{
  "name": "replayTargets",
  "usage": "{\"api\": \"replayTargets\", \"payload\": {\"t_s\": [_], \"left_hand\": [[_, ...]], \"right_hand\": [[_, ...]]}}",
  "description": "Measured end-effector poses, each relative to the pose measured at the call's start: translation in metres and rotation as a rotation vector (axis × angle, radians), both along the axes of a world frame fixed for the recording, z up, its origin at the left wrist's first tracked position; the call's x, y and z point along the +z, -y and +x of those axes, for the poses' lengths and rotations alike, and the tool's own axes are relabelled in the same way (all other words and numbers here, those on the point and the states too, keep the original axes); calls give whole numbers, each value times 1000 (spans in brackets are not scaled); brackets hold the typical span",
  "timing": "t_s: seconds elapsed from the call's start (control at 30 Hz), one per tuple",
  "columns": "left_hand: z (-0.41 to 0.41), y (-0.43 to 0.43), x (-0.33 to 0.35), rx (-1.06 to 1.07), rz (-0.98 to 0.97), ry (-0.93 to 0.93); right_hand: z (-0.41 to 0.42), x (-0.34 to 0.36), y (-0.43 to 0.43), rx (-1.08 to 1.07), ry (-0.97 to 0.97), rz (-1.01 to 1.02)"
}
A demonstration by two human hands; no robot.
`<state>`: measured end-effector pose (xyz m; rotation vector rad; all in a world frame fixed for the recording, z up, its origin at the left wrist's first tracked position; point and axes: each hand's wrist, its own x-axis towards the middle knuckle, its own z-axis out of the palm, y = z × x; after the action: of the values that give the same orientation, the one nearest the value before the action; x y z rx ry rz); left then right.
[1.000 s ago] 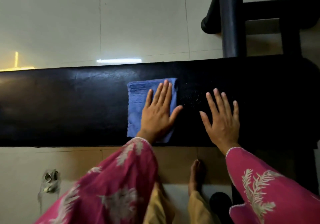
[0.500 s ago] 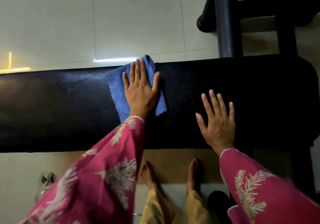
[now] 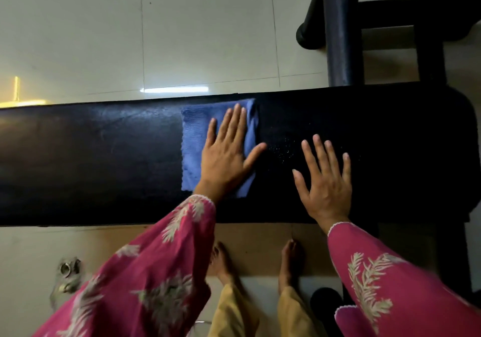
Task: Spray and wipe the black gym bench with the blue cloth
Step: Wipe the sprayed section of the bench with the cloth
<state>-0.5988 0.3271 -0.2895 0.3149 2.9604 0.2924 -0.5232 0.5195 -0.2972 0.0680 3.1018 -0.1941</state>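
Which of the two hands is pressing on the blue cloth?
The left hand, lying flat on the blue cloth. The right hand rests directly on the bare black bench, beside the spray droplets.

Black gym bench (image 3: 104,159) cut off at left edge | blue cloth (image 3: 194,141) partly hidden under left hand (image 3: 223,159)

I can read no text, label, brand, number or sign on anything in front of me.
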Motion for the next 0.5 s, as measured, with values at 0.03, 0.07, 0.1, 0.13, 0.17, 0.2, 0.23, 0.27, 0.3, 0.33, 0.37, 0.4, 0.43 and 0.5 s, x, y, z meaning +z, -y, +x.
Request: {"api": "replayTargets", "payload": {"t_s": [0.03,0.07,0.1,0.13,0.17,0.2,0.23,0.27,0.3,0.33,0.37,0.4,0.43,0.5], "left_hand": [[4,11,-2,12,-12,-23],[7,18,-2,116,-16,-44],[10,20,-2,265,-12,-43],[12,14,0,387,-8,-28],[17,4,2,432,4,-3],[24,-5,5,402,20,22],[32,-10,6,301,26,34],[38,-6,4,162,15,36],[42,5,2,43,-5,24],[44,17,0,-6,-25,-3],[45,26,-2,40,-37,-33],[47,30,-2,165,-34,-44],[49,27,-1,308,-18,-42],[58,3,4,418,21,36]], "right_hand": [[0,0,0,2,2,2],[0,-1,0,4,7,1],[0,-1,0,4,11,-1],[0,-1,-1,2,13,-2],[0,-2,-1,2,14,-3],[0,-2,-1,3,13,-3],[0,-2,-1,3,9,-3],[0,-2,-2,1,5,-2],[0,-2,-2,1,3,-2],[0,-1,-1,1,4,-1],[0,-2,-1,0,6,0],[0,-2,-1,0,8,0],[1,-2,-1,1,9,-2],[0,-2,-1,4,8,-4]]}}
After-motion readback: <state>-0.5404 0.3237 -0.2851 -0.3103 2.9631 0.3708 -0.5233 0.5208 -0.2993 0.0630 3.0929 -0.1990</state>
